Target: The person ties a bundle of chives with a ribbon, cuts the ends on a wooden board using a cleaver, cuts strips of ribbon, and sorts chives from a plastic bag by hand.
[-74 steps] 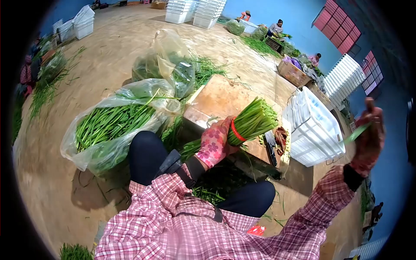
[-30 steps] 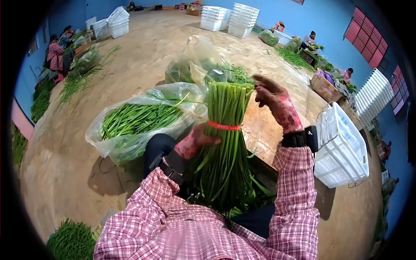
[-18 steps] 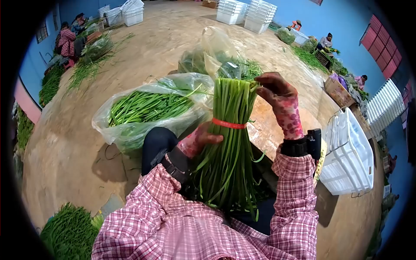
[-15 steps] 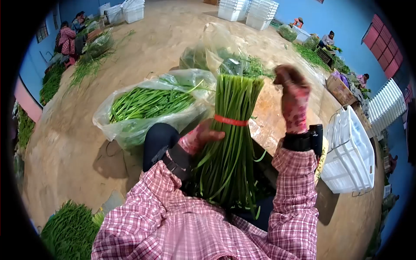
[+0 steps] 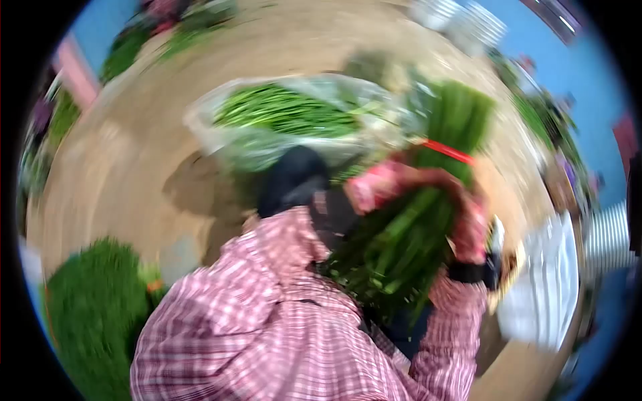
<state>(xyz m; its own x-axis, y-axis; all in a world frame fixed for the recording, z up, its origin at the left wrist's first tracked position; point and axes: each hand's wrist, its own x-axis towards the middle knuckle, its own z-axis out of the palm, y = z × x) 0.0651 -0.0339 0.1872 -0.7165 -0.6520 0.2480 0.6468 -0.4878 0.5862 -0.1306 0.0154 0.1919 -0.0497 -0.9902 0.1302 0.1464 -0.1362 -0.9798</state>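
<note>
A thick bundle of long green stalks [image 5: 411,227], tied with a red band [image 5: 448,152], leans over my lap with its cut ends up and to the right. My left hand [image 5: 388,184], in a pink patterned covering, grips the bundle from the left, just below the band. Over the front of the stalks curls my right hand [image 5: 458,200], its fingers wrapped round them below the band. Motion blur smears both hands and the leaves. Behind my left knee lies an open clear plastic bag [image 5: 200,117] holding loose green stalks [image 5: 287,110].
A wooden board [image 5: 501,187] is partly hidden behind the bundle. White crates [image 5: 545,287] stand at the right, and more stacked white tubs [image 5: 475,28] at the back. A large green heap [image 5: 97,314] sits at the lower left. Blurred people are along the far walls.
The view has swung to the right and down. My right hand has come down from beside the cut ends and closed round the bundle, which now tilts right instead of standing upright.
</note>
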